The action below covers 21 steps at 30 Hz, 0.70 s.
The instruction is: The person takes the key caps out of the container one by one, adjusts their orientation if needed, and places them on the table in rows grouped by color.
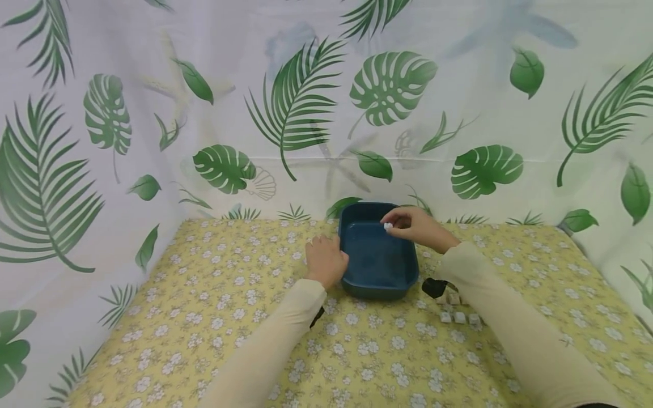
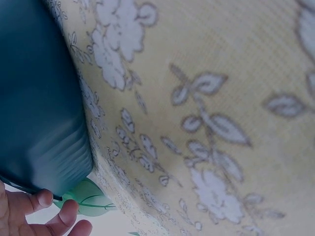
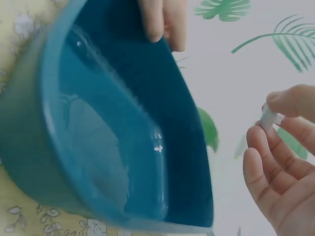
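Observation:
A deep blue plastic basin (image 1: pixel 374 255) with rounded corners stands on the cloth. My left hand (image 1: pixel 326 262) grips its left rim; in the right wrist view, the left fingers (image 3: pixel 156 22) hook over the edge into the basin. Above the basin's far right part is my right hand (image 1: pixel 415 226). It pinches a small white block (image 3: pixel 268 118) between thumb and fingertips. The block (image 1: pixel 388 226) overlaps the basin's inside in the head view. In the left wrist view, the left fingertips (image 2: pixel 59 216) show beside the basin's rim.
Several small pale blocks (image 1: pixel 459 318) lie in rows right of the basin, partly hidden by the right forearm and a black wrist device (image 1: pixel 435 288). A yellow flowered cloth (image 1: pixel 204 306) covers the table. Behind hangs a white leaf-print curtain (image 1: pixel 316 170).

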Available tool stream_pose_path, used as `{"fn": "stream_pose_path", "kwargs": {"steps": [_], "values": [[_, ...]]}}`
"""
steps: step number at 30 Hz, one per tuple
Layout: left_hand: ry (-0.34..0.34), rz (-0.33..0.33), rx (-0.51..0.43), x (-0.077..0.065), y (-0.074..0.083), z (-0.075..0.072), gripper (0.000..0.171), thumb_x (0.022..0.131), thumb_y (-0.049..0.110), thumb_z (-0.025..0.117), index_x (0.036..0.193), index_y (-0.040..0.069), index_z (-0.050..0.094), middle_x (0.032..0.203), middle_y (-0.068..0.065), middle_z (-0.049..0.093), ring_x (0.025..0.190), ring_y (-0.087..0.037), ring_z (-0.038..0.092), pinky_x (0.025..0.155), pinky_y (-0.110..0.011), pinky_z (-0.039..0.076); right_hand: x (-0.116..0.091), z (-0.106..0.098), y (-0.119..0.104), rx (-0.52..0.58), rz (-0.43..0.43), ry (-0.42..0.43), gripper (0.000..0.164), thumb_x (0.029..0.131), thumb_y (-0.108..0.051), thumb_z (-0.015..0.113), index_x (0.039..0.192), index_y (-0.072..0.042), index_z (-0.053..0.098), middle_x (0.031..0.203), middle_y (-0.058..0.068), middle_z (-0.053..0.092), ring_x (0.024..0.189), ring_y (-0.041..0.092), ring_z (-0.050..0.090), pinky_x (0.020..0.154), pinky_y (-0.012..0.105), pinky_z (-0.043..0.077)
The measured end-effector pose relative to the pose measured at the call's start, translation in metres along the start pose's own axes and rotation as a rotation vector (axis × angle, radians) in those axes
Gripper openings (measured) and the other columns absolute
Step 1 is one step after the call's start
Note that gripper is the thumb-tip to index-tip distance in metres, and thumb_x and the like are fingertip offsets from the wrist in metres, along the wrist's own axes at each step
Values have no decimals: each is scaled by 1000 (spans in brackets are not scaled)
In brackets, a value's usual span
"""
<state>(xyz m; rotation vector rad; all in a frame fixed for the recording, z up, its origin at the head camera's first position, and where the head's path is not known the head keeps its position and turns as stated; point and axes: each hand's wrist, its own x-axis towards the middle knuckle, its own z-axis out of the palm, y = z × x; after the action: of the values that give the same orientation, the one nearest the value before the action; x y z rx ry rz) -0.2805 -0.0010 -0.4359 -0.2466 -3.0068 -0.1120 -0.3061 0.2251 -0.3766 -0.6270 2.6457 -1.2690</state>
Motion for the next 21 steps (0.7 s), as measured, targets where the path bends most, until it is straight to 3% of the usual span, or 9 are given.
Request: {"fn": "stream_pose_path", "kwargs": {"steps": [6,12,21], "values": [[14,8,-30,0,-1,1,34,95,27,42,120,12,57,108,-14,61,101,-30,56,88,-46,44,-28,-10,-3,61,14,52,34,91,-27,60,119,-8,60,115,13,60,94,19,59,84,37,48],[19,2,-22,-1,-2,6,36,95,29,40,123,13,56,111,-14,61,104,-31,56,90,-46,44,-54,-12,-3,104,25,94,39,91,-29,60,123,-6,57,124,15,57,96,0,59,86,28,49],[56,10,-1,-6,-2,12,37,95,28,39,124,13,56,111,-14,61,104,-30,57,90,-45,44,-89,-14,1,193,-39,145,32,91,-23,61,120,-9,57,107,-11,63,96,2,63,81,20,51]]}}
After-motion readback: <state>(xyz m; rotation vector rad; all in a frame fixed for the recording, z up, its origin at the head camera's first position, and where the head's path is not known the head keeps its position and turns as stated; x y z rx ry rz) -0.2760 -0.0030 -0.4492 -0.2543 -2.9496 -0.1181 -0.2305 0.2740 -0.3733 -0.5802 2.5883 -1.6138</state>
